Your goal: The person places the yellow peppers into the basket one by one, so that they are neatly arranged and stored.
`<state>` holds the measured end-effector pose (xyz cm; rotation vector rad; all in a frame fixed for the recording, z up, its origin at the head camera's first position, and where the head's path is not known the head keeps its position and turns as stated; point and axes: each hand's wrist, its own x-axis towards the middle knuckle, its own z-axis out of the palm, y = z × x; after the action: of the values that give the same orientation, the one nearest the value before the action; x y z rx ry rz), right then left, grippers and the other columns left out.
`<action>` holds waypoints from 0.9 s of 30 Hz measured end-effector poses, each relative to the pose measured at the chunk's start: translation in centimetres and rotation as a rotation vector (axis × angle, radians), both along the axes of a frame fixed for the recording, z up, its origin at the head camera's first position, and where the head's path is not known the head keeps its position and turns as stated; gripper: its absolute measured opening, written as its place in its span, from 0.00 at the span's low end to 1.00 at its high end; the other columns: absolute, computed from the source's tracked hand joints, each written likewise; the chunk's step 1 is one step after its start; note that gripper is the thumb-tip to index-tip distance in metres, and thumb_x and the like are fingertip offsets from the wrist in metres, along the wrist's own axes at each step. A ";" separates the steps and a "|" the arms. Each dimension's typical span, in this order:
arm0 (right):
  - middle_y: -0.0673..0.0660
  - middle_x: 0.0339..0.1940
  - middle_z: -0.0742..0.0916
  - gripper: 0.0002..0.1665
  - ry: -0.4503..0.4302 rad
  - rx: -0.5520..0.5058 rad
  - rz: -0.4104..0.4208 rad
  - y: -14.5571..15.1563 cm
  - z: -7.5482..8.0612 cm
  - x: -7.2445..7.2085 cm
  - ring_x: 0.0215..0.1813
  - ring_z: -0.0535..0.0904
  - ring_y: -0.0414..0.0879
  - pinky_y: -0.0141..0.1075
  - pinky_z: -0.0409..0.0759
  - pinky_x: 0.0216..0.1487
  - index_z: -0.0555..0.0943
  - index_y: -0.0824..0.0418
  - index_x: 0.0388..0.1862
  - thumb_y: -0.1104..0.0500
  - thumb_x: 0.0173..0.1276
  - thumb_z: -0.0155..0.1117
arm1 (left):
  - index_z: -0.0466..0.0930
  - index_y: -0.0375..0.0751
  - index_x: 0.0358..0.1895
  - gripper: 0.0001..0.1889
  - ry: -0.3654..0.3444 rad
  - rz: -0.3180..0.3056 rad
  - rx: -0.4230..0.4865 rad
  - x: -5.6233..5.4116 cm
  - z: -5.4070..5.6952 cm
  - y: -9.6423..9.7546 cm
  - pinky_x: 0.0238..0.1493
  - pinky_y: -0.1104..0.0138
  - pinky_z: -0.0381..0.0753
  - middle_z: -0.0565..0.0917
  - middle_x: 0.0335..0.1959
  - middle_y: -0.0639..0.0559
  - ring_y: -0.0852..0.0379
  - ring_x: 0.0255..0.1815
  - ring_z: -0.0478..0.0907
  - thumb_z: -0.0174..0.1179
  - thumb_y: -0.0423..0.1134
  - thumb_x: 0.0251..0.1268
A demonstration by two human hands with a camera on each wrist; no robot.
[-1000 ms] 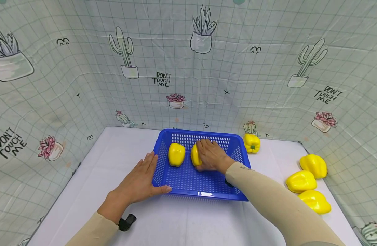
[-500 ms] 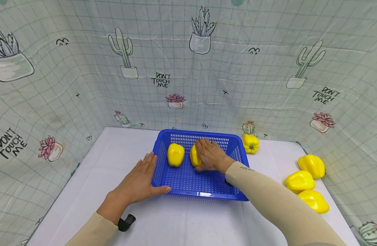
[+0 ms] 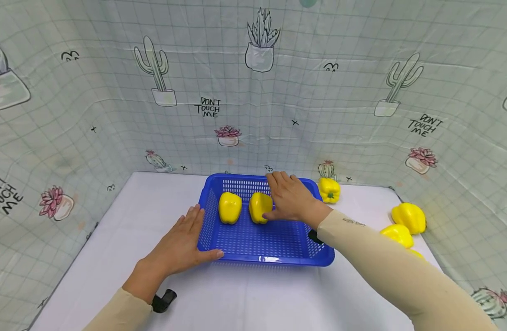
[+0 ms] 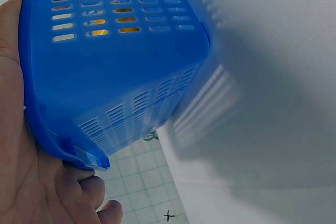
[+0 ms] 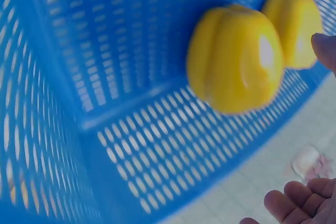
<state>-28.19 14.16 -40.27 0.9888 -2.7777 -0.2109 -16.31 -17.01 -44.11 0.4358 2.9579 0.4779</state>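
Note:
A blue plastic basket (image 3: 274, 261) with slotted walls stands on the white table. Two yellow bell peppers lie inside it, the left pepper (image 3: 230, 208) and another pepper (image 3: 259, 209) close to its right. My left hand (image 3: 174, 248) rests against the basket's left rim with fingers straight and thumb over the front corner; the left wrist view has the palm along the rim. Above the second pepper's right side hovers my right hand (image 3: 292, 198), fingers spread and holding nothing. In the right wrist view, thumb and fingers (image 5: 299, 203) are well apart, clear of the nearer pepper (image 5: 236, 61).
One more yellow pepper (image 3: 329, 190) sits just beyond the basket's back right corner. Several others, such as this pepper (image 3: 408, 218), lie near the table's right edge, partly covered by the right forearm. A patterned cloth (image 3: 294, 92) hangs behind the table.
My right hand has let go of the second pepper and lifted up and to the right. The pepper stays in the basket. The head view has shifted slightly; the left hand keeps its place.

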 end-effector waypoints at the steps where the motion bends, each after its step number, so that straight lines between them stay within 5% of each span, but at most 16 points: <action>1: 0.67 0.68 0.78 0.68 0.011 -0.005 0.001 0.3 0.5 0.2 0.66 0.77 0.61 0.56 0.81 0.67 0.64 0.70 0.77 0.23 0.57 0.73 | 0.45 0.29 0.85 0.68 0.002 -0.001 0.001 0.0 0.0 0.0 0.87 0.43 0.46 0.46 0.87 0.32 0.35 0.88 0.44 0.59 0.81 0.59; 9: 0.71 0.69 0.78 0.67 0.076 -0.024 -0.037 4.5 3.5 1.2 0.68 0.76 0.64 0.60 0.79 0.69 0.63 0.74 0.77 0.24 0.59 0.72 | 0.46 0.28 0.85 0.69 0.011 0.004 -0.006 0.0 0.0 0.0 0.86 0.43 0.47 0.46 0.87 0.32 0.34 0.88 0.45 0.59 0.82 0.58; 16: 0.75 0.65 0.79 0.61 0.128 -0.081 -0.113 10.1 4.6 2.5 0.65 0.77 0.69 0.63 0.80 0.63 0.65 0.75 0.73 0.33 0.60 0.78 | 0.46 0.28 0.84 0.69 0.012 -0.007 0.003 0.0 -0.1 0.1 0.86 0.42 0.48 0.47 0.87 0.31 0.34 0.88 0.46 0.58 0.82 0.57; 27: 0.77 0.58 0.80 0.56 0.182 -0.099 -0.222 18.7 2.8 6.5 0.55 0.78 0.71 0.65 0.81 0.49 0.67 0.78 0.66 0.39 0.59 0.81 | 0.46 0.27 0.84 0.69 0.019 -0.011 0.005 0.1 0.0 0.1 0.86 0.42 0.48 0.47 0.87 0.31 0.33 0.87 0.46 0.57 0.83 0.58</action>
<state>-21.72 32.91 -37.50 0.6053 -2.6961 -0.1820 -16.24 -16.89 -44.09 0.4592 2.9711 0.4830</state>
